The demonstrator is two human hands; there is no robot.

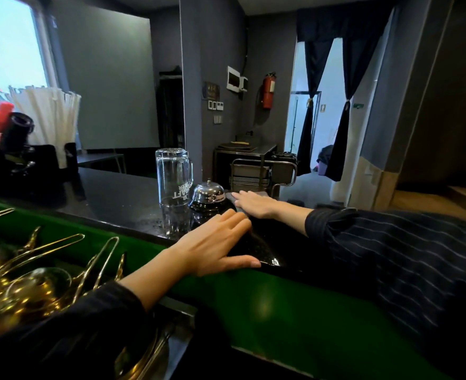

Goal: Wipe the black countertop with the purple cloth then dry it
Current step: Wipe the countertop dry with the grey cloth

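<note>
Right hand (253, 205) flat, open on cloth (259, 193) beside bell (208, 193); left hand (215, 242) open, resting on surface (116, 198) nearer.

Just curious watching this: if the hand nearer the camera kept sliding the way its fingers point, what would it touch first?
Probably the right hand, flat on a cloth just beyond the left hand's fingertips; depth is unclear.

Your cloth (256, 193) lies flat at the far edge of the glossy black countertop (122, 198), just right of the bell (208, 194).
</note>
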